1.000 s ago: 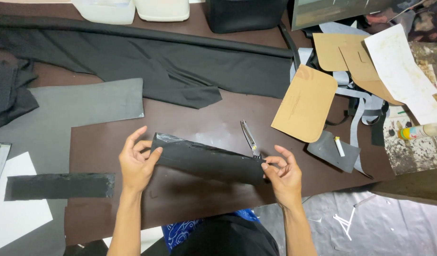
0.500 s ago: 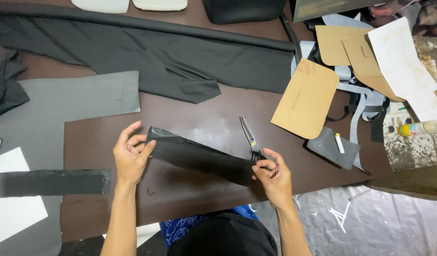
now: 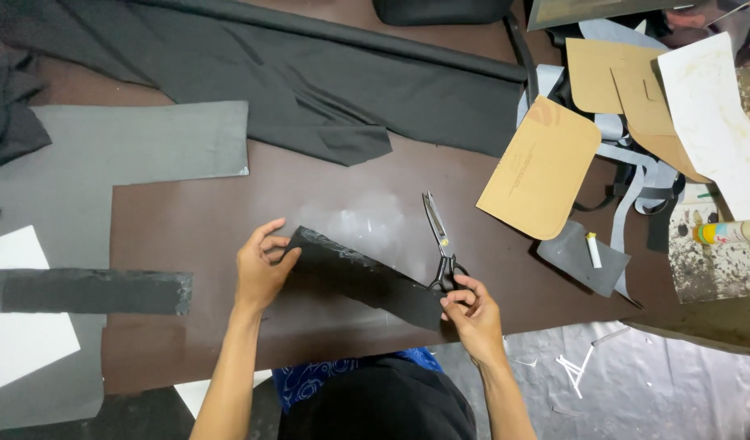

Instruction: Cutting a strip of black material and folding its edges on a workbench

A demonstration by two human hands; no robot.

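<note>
- The left hand (image 3: 259, 269) pinches the upper-left end of a long black strip (image 3: 363, 277), thumb and fingertips closed on its corner.
- The right hand (image 3: 471, 314) grips the strip's lower-right end, fingers curled shut on the edge, knuckles just beside the handles of the scissors (image 3: 440, 244).
- The strip lies slanted across the brown work mat (image 3: 188, 228), low in front of the person, stretched between both hands and resting flat on the mat along most of its length.
- Judging from this, the step in hand is positioning or smoothing the strip, both ends held taut before anything is cut or joined.
- The scissors lie closed on the mat, blades pointing away, handles touching or nearly touching the right fingers; I cannot tell which.
- A next move would call for one hand to keep the strip pinned while the other lets go, otherwise the piece could slide out of line.
- Off to the left lies a second black strip (image 3: 90, 291), well apart on the grey sheet (image 3: 139, 147).
- A tan card pattern (image 3: 542, 167) sits to the right, near the scissors' tips but not touching.
- Folded black fabric (image 3: 326, 90) stretches across the far side.
</note>
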